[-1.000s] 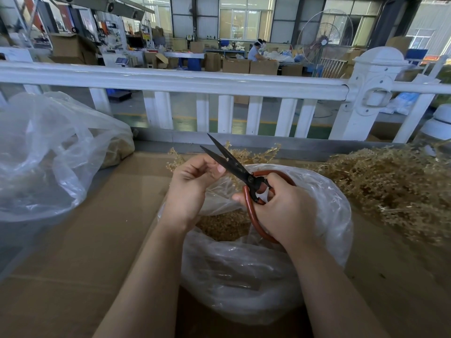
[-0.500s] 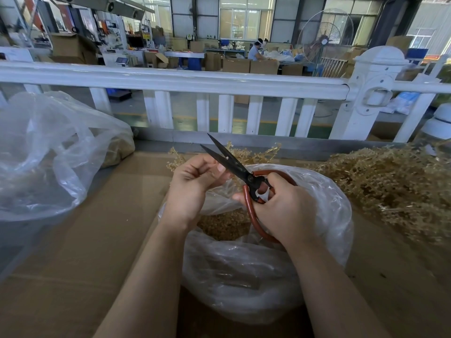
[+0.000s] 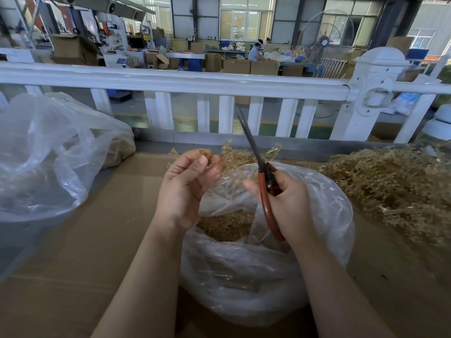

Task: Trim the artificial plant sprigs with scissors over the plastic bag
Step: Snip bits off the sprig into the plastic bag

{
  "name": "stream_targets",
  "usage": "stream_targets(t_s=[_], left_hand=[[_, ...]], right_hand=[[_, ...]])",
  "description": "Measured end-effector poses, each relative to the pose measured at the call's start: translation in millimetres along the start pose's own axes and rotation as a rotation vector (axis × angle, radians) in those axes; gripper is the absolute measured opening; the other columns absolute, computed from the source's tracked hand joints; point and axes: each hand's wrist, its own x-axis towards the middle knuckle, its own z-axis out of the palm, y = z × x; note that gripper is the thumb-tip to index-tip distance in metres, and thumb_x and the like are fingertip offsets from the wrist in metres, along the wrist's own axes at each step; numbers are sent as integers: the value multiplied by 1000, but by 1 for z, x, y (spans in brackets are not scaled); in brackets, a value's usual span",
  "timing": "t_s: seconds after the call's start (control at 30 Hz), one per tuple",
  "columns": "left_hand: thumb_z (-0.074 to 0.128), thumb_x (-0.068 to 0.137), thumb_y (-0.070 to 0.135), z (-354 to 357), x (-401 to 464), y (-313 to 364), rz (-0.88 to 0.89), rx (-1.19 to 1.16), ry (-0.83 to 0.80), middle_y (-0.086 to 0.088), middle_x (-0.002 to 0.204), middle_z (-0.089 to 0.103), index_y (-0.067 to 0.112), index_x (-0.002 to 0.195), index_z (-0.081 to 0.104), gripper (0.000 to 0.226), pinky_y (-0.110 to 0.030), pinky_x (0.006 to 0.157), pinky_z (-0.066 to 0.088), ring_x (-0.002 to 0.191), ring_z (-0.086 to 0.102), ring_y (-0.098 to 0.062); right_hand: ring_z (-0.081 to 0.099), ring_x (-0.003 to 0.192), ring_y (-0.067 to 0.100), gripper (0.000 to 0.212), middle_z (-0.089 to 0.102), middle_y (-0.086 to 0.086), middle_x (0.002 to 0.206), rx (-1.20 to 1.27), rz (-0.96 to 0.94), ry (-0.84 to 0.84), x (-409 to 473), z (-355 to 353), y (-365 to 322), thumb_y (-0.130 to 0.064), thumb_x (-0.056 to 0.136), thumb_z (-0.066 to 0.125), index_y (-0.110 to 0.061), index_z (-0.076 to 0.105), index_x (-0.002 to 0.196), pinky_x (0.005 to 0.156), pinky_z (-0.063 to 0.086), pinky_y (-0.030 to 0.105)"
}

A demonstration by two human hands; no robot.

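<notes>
My left hand pinches a small tan sprig piece between thumb and fingertips, just above the open mouth of a clear plastic bag. My right hand grips red-handled scissors over the bag; their dark blades are together and point up and away, clear of the sprig. Tan trimmings lie inside the bag. More sprigs stick up behind the bag.
A large heap of tan sprigs lies at the right on the cardboard-covered table. A second clear bag sits at the left. A white railing runs along the table's far edge.
The scissors swung from pointing left at the left hand's fingers to pointing up and away, and their blades came together. The left hand turned and lifted its fingertips slightly.
</notes>
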Motion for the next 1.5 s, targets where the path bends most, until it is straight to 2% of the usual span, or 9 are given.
stream_targets(t_s=[0.17,0.33,0.47,0.6,0.7,0.87,1.07,1.33,1.5], left_hand=[[53,85,10,-1,0,2,-29,-81,-59,-1,83,71,12,94,58,10,-26,77,58,79,70,-14],[50,88,9,-3,1,2,-36,-114,-106,-1,85,71,13,95,57,11,-26,77,59,82,70,-14],[48,90,8,-3,0,3,-45,-142,-174,-2,88,70,13,95,59,13,-29,81,58,86,70,-16],[69,84,17,-2,0,1,-64,-95,-257,-5,92,71,16,91,70,7,-32,85,58,91,70,-18],[86,71,26,-2,-1,-1,-119,-64,-320,-6,92,72,16,90,72,26,-35,88,57,92,70,-20],[87,67,28,-1,-4,4,-242,-20,-417,-9,93,70,12,90,68,34,-38,84,56,87,69,-23],[79,62,71,-1,-8,8,-453,168,-512,-10,92,69,3,109,63,85,-26,66,53,71,64,-16],[67,64,82,1,-11,10,-539,325,-622,-11,86,71,8,106,72,86,-22,61,48,67,62,-15],[79,66,63,8,-16,10,-527,437,-639,-7,78,70,15,94,77,55,-19,58,48,66,60,-16]], right_hand=[[58,55,1,41,62,-14,56,166,75,-56,1,-3,-5,-66,66,69,-25,65,70,65,46,27],[66,57,13,45,69,5,64,278,110,-135,1,-7,-8,-50,75,69,-7,71,84,69,52,16],[59,44,2,37,74,13,76,414,167,-203,1,-8,-12,-48,75,70,-13,70,88,48,44,8],[40,38,8,18,71,5,67,545,200,-257,3,-10,-8,-39,80,71,-22,75,77,39,28,22],[40,42,11,14,60,-5,55,578,219,-226,4,-11,-4,-29,84,75,-15,74,84,43,33,25],[40,48,12,7,71,7,79,697,183,-178,6,-11,-1,-17,86,68,-11,68,91,44,35,21],[37,45,14,5,54,3,57,705,213,-109,8,-10,-1,-15,80,73,-20,74,82,43,29,25],[39,48,11,9,59,0,64,716,207,-134,8,-13,-5,-16,74,74,-24,76,79,44,31,23],[49,64,29,11,67,-1,74,627,101,-187,4,-12,-7,-20,80,80,-30,75,78,56,41,29]])
